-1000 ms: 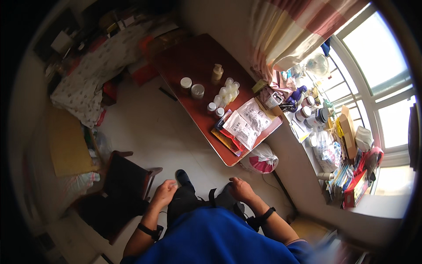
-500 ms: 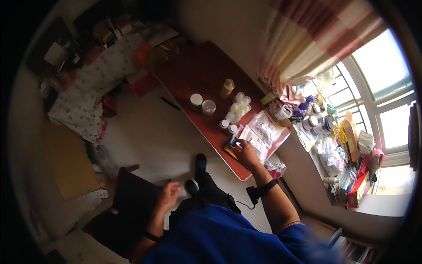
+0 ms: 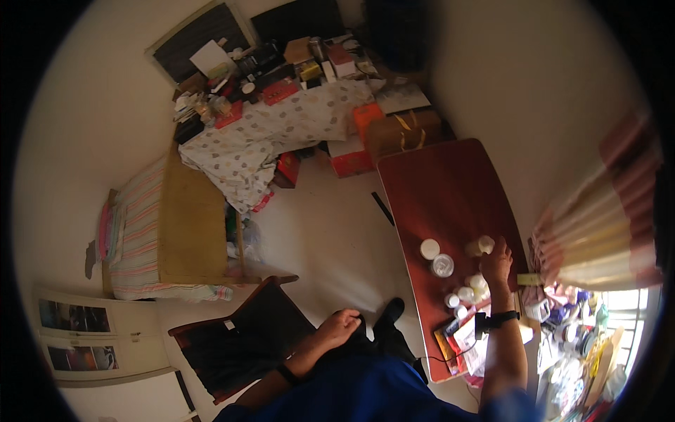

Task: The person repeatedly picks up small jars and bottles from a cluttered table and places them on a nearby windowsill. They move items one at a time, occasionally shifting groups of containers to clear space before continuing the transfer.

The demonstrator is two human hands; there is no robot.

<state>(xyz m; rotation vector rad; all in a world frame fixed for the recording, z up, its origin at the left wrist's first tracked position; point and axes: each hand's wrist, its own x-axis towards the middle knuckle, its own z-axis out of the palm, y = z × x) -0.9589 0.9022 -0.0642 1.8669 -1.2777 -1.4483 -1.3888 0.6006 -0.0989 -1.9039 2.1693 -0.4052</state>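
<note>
Standing near right hand (image 3: 496, 264) at pale bottle (image 3: 480, 246) — two jars (image 3: 429, 249), small bottles (image 3: 451, 301).

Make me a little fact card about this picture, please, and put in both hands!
Right hand: at the cream bottle; grip unclear
Left hand: apart from the table; nothing seen in it
Table colour: reddish brown
Also on table: white-lidded jar, clear-topped jar
Chair: dark, left of the table
Curtain: right side of picture

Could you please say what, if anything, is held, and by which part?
The left hand seems empty; the right hand is at the bottle, its hold unclear.
</note>
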